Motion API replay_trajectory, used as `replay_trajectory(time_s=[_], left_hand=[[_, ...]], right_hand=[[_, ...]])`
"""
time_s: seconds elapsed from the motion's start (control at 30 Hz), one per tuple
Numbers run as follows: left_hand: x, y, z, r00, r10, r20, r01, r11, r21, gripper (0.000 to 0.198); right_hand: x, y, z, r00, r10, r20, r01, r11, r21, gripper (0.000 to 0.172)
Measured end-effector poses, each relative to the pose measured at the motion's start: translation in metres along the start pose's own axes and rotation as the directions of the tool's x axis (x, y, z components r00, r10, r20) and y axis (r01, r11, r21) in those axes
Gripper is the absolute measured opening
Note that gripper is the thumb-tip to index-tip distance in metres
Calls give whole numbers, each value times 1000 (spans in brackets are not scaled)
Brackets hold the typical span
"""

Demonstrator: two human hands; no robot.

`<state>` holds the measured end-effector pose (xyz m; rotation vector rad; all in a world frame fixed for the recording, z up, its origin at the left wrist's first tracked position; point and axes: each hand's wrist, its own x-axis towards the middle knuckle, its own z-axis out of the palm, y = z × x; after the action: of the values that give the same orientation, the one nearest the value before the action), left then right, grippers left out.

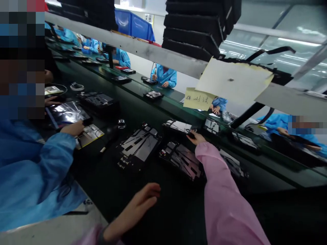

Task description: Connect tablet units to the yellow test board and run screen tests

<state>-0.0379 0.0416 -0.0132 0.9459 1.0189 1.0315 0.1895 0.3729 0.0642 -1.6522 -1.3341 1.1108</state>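
Observation:
My right hand [197,137], in a pink sleeve, reaches across the dark bench and has its fingers closed on the near right end of a black tray [177,126] carrying flat silver-grey parts. My left hand [136,207] hovers over the near bench, holding nothing, with thumb and fingers apart and loosely bent. Just below the right hand lies a stack of black trays [181,160] with silvery, pinkish-reflecting parts and thin black strips. Left of it sits another tray stack [140,144] with similar parts. One more tray [232,163] is partly hidden behind my right forearm.
A co-worker's blue sleeve [56,149] is close on the left, beside a shiny film-covered panel [67,112]. A conveyor [176,93] with trays runs behind the bench. Overhead, a shelf rail [178,56] bears stacked black trays [191,30] and hanging paper notes [196,98].

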Motion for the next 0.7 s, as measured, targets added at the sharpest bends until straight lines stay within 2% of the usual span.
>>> replay_trajectory(time_s=[0.07, 0.17, 0.23, 0.3, 0.43, 0.5, 0.6, 0.7], left_hand=[[18, -9, 15, 986, -108, 123, 119, 990, -79, 51], [47, -10, 33, 964, -204, 172, 242, 939, -244, 62], [66, -8, 45, 959, -228, 171, 273, 906, -324, 65], [83, -7, 59, 962, -228, 148, 263, 915, -304, 63], [105, -6, 82, 976, -218, 32, 219, 953, -208, 51], [112, -5, 87, 975, -220, 11, 215, 943, -252, 41], [118, 0, 85, 975, -216, 48, 219, 913, -343, 22], [112, 2, 75, 978, -193, 83, 210, 890, -405, 17]], right_hand=[[12, 8, -3, 996, 80, 37, -76, 993, -92, 29], [4, 25, -23, 987, 151, 58, -134, 964, -228, 25], [-16, 37, -36, 985, 158, 74, -125, 936, -330, 21], [-40, 43, -42, 985, 140, 100, -85, 901, -426, 16], [-76, 34, -34, 985, 75, 154, 29, 813, -582, 19], [-84, 20, -28, 979, 41, 198, 97, 763, -639, 26], [-81, 2, -30, 967, -24, 252, 202, 673, -712, 43], [-71, 2, -45, 947, -188, 261, 321, 503, -803, 51]])
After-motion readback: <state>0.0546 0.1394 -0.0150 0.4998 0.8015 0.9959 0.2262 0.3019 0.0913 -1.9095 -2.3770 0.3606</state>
